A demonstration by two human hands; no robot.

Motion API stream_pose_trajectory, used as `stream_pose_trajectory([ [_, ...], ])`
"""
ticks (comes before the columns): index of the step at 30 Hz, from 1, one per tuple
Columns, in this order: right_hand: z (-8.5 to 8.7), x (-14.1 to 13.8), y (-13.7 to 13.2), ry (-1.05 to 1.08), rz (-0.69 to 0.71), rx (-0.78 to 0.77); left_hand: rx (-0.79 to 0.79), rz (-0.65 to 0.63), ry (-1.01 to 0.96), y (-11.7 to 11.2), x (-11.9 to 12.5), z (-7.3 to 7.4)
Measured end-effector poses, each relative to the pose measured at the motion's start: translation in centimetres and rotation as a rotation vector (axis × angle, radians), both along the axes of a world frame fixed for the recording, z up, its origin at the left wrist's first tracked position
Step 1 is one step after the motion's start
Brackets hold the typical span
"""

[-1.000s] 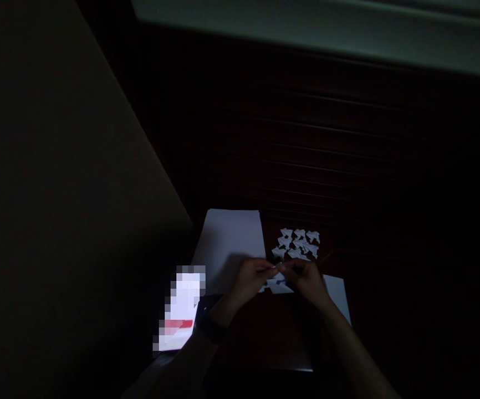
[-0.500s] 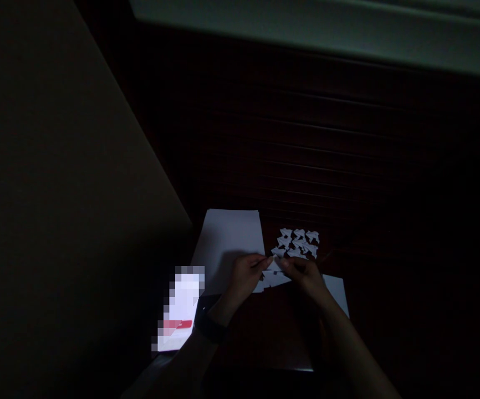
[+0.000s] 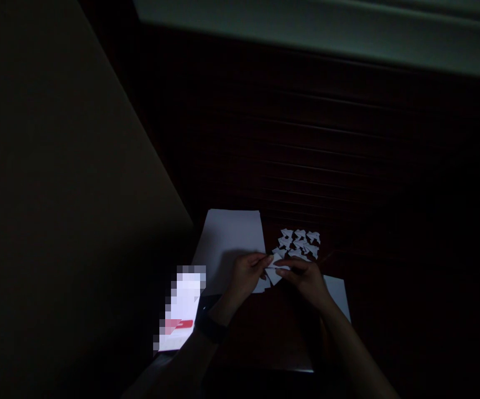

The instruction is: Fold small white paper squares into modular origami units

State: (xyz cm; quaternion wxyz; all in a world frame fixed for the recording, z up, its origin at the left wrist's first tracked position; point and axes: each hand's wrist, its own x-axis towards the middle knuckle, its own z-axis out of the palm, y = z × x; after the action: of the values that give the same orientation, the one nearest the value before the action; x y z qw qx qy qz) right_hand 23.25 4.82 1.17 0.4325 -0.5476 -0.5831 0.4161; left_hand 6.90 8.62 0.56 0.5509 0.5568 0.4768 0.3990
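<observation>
A dark room with red-brown, horizontally grooved panelling (image 3: 298, 133) behind, a plain wall (image 3: 77, 194) at the left and a pale ledge (image 3: 306, 39) above; a dark, glossy table (image 3: 265, 346) stands below. The left hand (image 3: 245, 274), with a dark band (image 3: 214, 328) at the wrist, pinches the small white paper (image 3: 277, 259) between thumb and fingers at its left edge. The right hand (image 3: 307, 280) meets the paper from the right, forefinger across it and thumb lower, a narrow gap between the two; whether they grip it cannot be told. Other white paper shows just below the fingertips, its outline partly hidden. Beyond the hands lie folded paper pieces (image 3: 300, 244) in close rows; a stack of white sheets (image 3: 231, 233) lies to their left, a lit screen (image 3: 184, 302) nearer the left forearm, and a white sheet (image 3: 337, 293) beside the right wrist.
</observation>
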Motion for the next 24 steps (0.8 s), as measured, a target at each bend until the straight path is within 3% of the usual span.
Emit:
stream_pose_trajectory([
  [6,0.1,0.1,0.1,-0.005,-0.062,0.029,0.032,-0.064,-0.055,-0.3,-0.4,1.1],
  [11,0.2,0.0,0.0,0.021,-0.071,0.043,0.012,-0.114,-0.084,-0.4,-0.4,0.5],
  [18,-1.0,0.5,0.0,0.150,-0.141,-0.076,-0.119,-0.107,-0.149,-0.2,-0.5,0.4],
  [24,-1.2,0.7,-0.1,0.210,-0.140,-0.195,-0.188,-0.237,-0.112,-0.1,-1.0,0.0],
])
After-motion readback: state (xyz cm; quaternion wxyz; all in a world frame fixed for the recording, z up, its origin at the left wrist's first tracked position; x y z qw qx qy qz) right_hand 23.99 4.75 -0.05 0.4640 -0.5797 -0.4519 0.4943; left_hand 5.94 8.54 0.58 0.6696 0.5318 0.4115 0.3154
